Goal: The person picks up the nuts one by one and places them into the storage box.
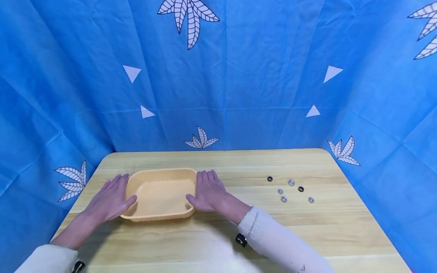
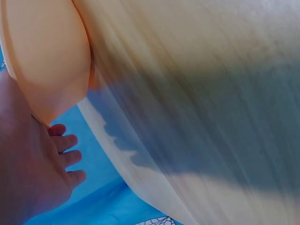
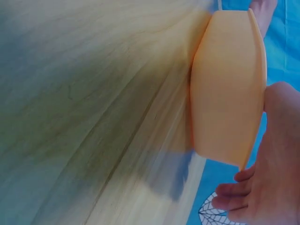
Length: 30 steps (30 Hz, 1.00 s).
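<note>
We have an orange plastic tray [image 1: 160, 194] sitting on the wooden table [image 1: 239, 235], left of centre, with its long axis running left to right across our view. Our left hand [image 1: 110, 199] lies against its left short end and our right hand [image 1: 208, 191] against its right short end, so the tray sits squarely between the two, each hand about equally close. On both sides the fingers are straight and laid along the outer wall, with the thumbs hooking toward the near corners of the rim; we judge this a flat, open-handed press from both ends, not a curled grasp. The left wrist view shows the tray's wall [image 2: 47, 56] against the palm with the fingertips [image 2: 65, 140] extended past it, and the right wrist view shows much the same from the other end [image 3: 229, 89].

A scatter of small hex nuts [image 1: 290, 189], some silvery and some dark, lies well apart to the right, nearer our right hand than our left. A blue leaf-print cloth [image 1: 218, 76] hangs behind the table.
</note>
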Tool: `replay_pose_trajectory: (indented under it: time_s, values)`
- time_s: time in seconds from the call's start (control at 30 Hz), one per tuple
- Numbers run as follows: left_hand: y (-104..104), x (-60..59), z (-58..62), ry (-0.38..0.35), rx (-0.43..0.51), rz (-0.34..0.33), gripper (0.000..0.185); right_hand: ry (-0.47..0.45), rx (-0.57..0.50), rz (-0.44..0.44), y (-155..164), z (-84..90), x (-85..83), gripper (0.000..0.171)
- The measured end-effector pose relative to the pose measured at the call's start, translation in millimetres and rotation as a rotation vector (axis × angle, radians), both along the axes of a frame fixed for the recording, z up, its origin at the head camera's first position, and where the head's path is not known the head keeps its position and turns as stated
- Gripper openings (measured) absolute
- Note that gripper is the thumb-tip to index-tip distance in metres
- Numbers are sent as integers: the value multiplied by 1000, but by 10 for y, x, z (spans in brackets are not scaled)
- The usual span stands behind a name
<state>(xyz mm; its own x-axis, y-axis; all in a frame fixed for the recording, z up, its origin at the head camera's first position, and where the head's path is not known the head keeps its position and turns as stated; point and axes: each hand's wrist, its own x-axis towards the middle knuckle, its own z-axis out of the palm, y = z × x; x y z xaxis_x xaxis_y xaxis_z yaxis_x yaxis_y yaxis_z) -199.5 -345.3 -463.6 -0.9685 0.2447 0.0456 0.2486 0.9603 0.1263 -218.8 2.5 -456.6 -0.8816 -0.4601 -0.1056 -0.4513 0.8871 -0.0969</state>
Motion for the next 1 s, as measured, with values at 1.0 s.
replay_pose_trajectory:
  time_s: [1.0]
  values:
    - [-68,-86,30,19,-96,-69,23,-23,-69,-49,-39,-80,-26,64]
